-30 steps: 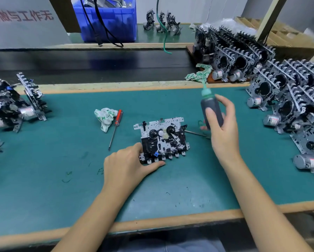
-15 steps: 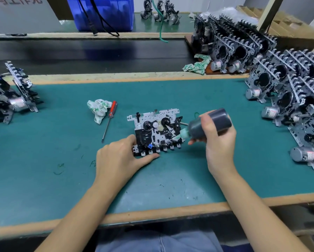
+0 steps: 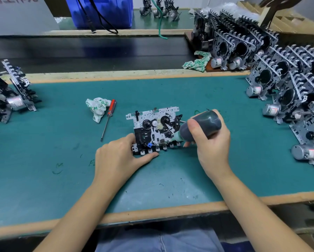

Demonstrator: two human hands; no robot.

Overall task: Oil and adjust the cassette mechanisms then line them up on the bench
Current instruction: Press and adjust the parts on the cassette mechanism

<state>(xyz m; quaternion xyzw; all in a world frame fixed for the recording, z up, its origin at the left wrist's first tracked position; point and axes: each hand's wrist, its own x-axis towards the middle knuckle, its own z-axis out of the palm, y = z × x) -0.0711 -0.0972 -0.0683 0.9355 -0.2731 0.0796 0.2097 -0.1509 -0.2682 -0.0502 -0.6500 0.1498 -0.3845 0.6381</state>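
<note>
At the far left edge of the green bench [image 3: 43,170] a few cassette mechanisms [image 3: 8,99] stand bunched together. Further right lie a crumpled rag [image 3: 97,108] and, just beside it, a red-handled screwdriver [image 3: 109,119]. Your left hand [image 3: 116,159] rests at the near-left corner of the flat mechanism [image 3: 155,130] in the middle of the bench, thumb stretched along its near edge, fingers steadying its left side. Your right hand [image 3: 211,142], just right of the mechanism, is wrapped around a dark oil bottle [image 3: 199,127], tipped so its pale green nozzle touches the mechanism's near-right part. On the right, rows of upright mechanisms [image 3: 289,91] run from near to far.
</note>
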